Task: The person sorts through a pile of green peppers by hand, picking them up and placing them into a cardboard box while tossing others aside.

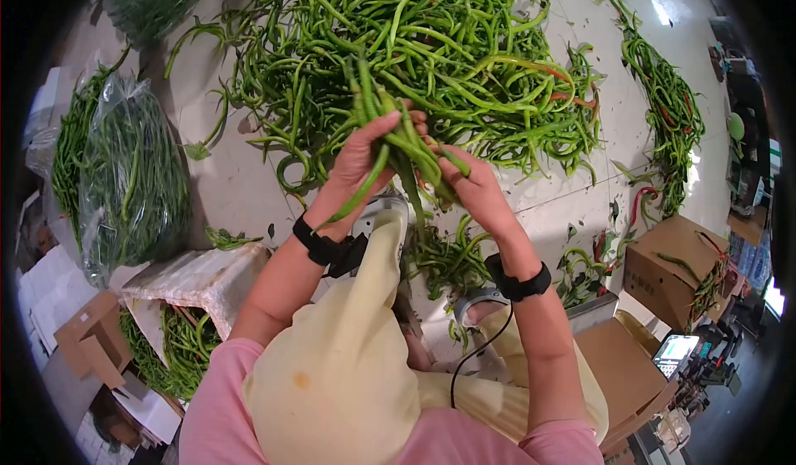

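A bunch of long green chili peppers (406, 142) is held between both hands, above my lap. My left hand (365, 146) is wrapped round the bunch, its thumb across the stems. On the other side, the fingers of my right hand (468, 179) close on peppers at the bunch's lower right. Beyond the hands, a large heap of green peppers (464, 59) with a few red ones spreads over the tiled floor. A smaller pile of peppers (452, 262) lies below the hands, between my feet.
Clear plastic bags of peppers (133, 175) stand at the left, by a white foam box (199, 278) with peppers inside. A long row of peppers (663, 100) lies at the right. Cardboard boxes (672, 262) and a lit screen (676, 353) are at the lower right.
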Demonstrator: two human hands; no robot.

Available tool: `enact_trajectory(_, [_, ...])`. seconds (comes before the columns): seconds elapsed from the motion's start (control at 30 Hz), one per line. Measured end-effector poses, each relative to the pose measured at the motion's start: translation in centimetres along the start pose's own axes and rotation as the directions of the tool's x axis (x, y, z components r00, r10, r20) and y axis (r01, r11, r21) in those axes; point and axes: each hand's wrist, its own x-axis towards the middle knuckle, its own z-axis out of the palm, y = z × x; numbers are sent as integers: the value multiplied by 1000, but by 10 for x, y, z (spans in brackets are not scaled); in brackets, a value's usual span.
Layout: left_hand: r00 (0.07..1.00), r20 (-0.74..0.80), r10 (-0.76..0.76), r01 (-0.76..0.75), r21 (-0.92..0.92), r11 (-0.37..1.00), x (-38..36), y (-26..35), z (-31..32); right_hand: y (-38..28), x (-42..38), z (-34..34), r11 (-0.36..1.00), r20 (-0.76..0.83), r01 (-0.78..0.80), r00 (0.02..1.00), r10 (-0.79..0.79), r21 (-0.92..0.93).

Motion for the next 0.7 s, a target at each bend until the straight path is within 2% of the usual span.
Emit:
enact_trajectory(0.07, [992, -20, -126, 128, 107, 986, -4, -5, -2, 16, -1, -5, 998, 4, -16, 1000, 16, 66])
enact_trajectory(0.1, [983, -39, -179, 183, 144, 972, -5, -8, -6, 16, -5, -8, 994, 18, 51, 999, -49, -92])
enact_trajectory(0.17, [987, -16, -158, 158, 54, 986, -8, -7, -11, 14, -18, -16, 900, 72, 184, 983, -169, -395])
enact_trajectory(0.2, [989, -7, -146, 146, 5, 989, -11, -6, -14, 20, -27, -28, 728, 93, 152, 988, -121, -668])
enact_trajectory(0.23, [994, 11, -106, 106, -20, 994, -13, -2, -16, 18, -43, -33, 575, 260, 221, 965, -14, -788])
enact_trajectory(0.3, [998, 55, -23, 27, -71, 997, -15, 10, -16, 6, -71, -40, 226, 477, 426, 832, 282, -876])
enact_trajectory(0.4, [997, 75, 13, -1, -165, 986, -19, 18, -11, -22, -37, -64, 530, 184, 97, 976, 115, -842])
enact_trajectory(0.43, [995, 99, 32, -14, -178, 984, -18, 19, -9, -20, -13, -78, 372, 144, 318, 893, -425, -872])
enact_trajectory(0.47, [992, 123, 39, -15, -191, 981, -17, 17, -7, -37, 4, -77, 219, 16, 146, 864, -504, -965])
enact_trajectory(0.5, [992, 123, 34, -11, -184, 983, -15, 16, -6, -30, 30, -89, 48, 63, 116, 790, -609, -992])
enact_trajectory(0.53, [992, 119, 28, -6, -180, 984, -14, 13, -7, -15, 50, -102, -3, 88, 109, 783, -615, -994])
enact_trajectory(0.63, [997, 74, -5, 19, -196, 980, -11, 10, -6, 9, 92, -120, -272, 64, -53, 913, -404, -961])
enact_trajectory(0.67, [999, 42, -8, 16, -198, 980, -12, 9, -8, 14, 94, -123, -308, 113, -29, 894, -433, -951])
enact_trajectory(0.7, [1000, 13, -11, 13, -197, 980, -11, 10, -8, 12, 93, -125, -277, 110, -9, 904, -412, -961])
